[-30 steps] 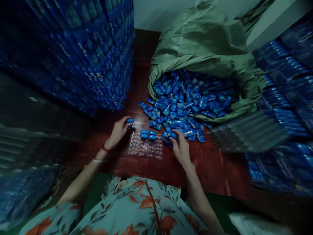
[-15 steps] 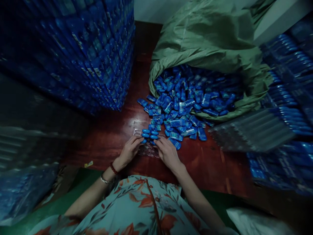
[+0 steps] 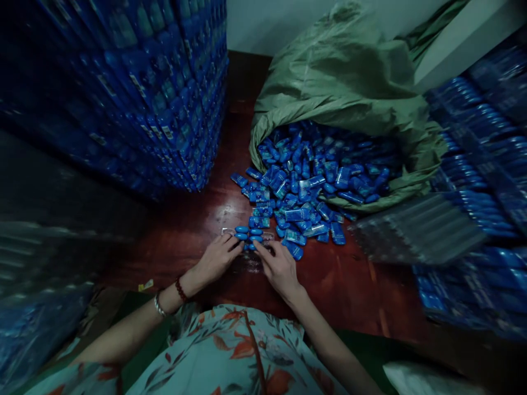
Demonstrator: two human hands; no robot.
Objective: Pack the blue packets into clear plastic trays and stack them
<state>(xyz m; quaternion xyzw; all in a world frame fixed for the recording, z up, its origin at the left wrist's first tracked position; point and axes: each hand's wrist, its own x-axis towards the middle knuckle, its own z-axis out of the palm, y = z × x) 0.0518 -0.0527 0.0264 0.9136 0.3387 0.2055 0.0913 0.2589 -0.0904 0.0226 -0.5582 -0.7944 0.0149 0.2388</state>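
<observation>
Two short columns of small glossy blue packets (image 3: 248,233) lie in a clear plastic tray (image 3: 229,231) on the reddish table. My left hand (image 3: 218,259) comes in from the left, its fingers bent together against the nearest packets of the left column. From the right, my right hand (image 3: 280,267) pinches at the near end of the right column, index finger and thumb on a packet. Fingers partly cover these nearest packets. Just beyond the tray, loose blue packets (image 3: 295,215) with printed labels are heaped.
A green sack (image 3: 329,82) lies open behind the heap, full of similar packets. Tall stacks of packed blue goods (image 3: 164,109) rise at left, more stacks (image 3: 473,164) at right. Clear ridged trays (image 3: 420,227) sit by the sack. A yellow scrap (image 3: 145,285) lies near the table edge.
Both hands have come slightly nearer to me with the packets at their fingertips. The view has tilted a little, so the sack and stacks appear lower.
</observation>
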